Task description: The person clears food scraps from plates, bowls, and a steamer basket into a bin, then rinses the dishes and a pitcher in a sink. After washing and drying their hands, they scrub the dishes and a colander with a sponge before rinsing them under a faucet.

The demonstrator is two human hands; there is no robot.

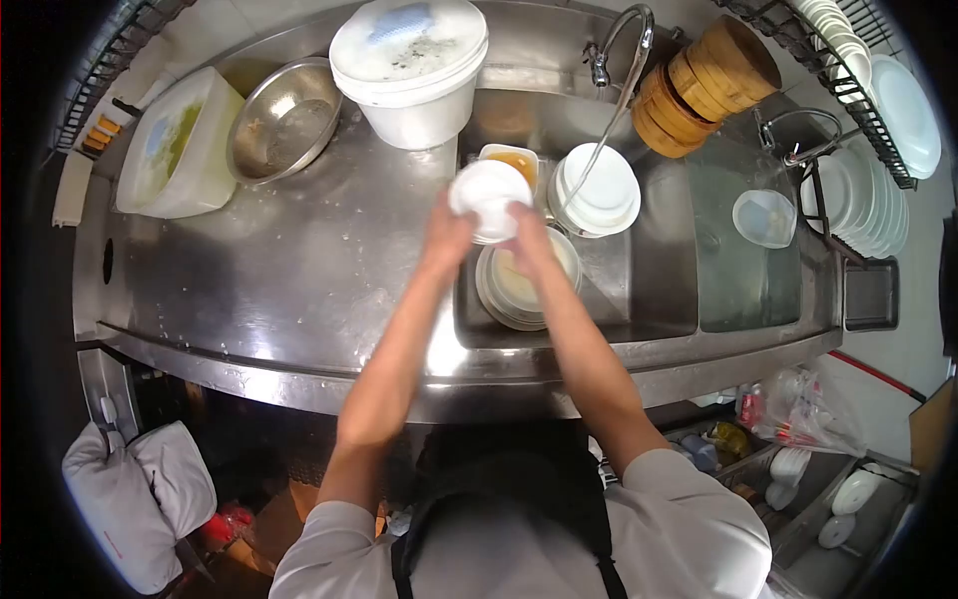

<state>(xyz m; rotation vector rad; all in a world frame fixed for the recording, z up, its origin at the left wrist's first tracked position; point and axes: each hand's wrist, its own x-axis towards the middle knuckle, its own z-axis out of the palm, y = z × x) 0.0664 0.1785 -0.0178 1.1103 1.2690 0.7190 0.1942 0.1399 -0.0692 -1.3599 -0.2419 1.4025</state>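
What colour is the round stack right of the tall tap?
Orange-brown. The stack shows best in the head view.

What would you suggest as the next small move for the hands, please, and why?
Probably lower the white dishes a little into the sink: the left hand and right hand hold them above it, near the dish stack.
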